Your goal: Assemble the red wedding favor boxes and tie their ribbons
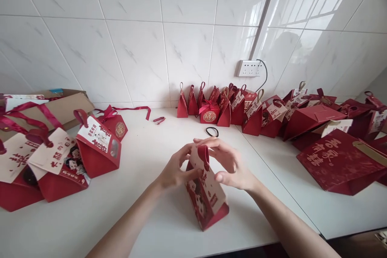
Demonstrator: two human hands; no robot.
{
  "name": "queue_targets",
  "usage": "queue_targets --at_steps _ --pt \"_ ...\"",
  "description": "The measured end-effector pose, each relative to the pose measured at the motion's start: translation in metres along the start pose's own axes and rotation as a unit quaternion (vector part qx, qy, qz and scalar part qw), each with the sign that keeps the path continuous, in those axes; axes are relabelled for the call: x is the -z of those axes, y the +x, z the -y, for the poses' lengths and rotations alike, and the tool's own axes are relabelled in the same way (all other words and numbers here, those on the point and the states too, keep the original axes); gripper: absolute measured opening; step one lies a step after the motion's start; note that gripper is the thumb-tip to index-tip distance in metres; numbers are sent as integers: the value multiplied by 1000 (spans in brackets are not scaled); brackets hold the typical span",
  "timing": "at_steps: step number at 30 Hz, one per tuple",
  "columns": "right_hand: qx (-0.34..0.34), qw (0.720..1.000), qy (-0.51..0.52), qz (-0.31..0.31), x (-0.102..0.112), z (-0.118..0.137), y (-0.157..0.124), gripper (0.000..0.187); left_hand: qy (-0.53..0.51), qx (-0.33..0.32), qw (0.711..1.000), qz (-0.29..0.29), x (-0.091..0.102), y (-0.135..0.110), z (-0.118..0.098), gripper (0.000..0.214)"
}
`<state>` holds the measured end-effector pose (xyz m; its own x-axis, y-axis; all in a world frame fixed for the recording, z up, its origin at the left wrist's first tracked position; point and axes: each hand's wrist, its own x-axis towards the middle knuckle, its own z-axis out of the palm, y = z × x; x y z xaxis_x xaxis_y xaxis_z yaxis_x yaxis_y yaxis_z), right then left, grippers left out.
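Observation:
A red and cream gift box [208,197] with a slanted top stands on the white table in front of me. It has a dark red ribbon loop [203,155] at its peak and a printed cartoon figure on its left side. My left hand [178,169] grips the upper left of the box, thumb on the printed front and fingers behind. My right hand [231,163] curves round the top from the right. Its fingers reach over behind the loop, and its thumb lies at the box's right edge. The far fingertips are partly hidden.
Red gift boxes [98,149] and a cardboard carton [69,107] with ribbons stand at left. Several small boxes [209,113] line the tiled wall; larger ones [341,161] crowd the right. A black elastic band [212,132] and a short ribbon piece [159,120] lie beyond my hands.

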<state>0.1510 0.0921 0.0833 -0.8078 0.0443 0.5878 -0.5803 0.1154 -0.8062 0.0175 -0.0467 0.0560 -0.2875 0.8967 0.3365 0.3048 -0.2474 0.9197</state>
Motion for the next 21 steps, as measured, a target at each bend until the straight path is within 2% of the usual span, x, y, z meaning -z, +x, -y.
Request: queue_targets --at_steps 2,3,4,6,8,9,12,15,18,21 --pt "-34 997 22 69 5 5 0 57 36 -17 999 -32 -1 -1 -1 34" --pt "-50 995 29 82 7 7 0 61 59 -28 996 -60 -2 -1 0 33" --pt "-60 996 21 67 8 8 1 60 82 -40 991 -99 -3 -1 1 31" --pt "-56 996 -51 -36 7 6 2 45 121 -70 973 -183 -6 -2 5 29" --pt "-41 978 -143 -144 3 0 3 23 150 -116 953 -238 -10 -2 10 34" --pt "-29 969 -176 -172 1 -4 3 15 163 -144 942 -255 -12 -3 12 38" --pt "36 952 -247 -174 -7 -14 2 9 199 -233 914 -268 -14 -3 13 40" --pt "95 927 -323 -169 -12 -17 1 11 207 -291 896 -264 -10 -3 5 22" --pt "92 917 -356 -153 -15 -18 -1 13 203 -307 892 -263 -2 -3 -6 12" --pt "68 928 -342 -134 -20 -18 -2 10 231 -329 876 -266 3 -3 -12 13"
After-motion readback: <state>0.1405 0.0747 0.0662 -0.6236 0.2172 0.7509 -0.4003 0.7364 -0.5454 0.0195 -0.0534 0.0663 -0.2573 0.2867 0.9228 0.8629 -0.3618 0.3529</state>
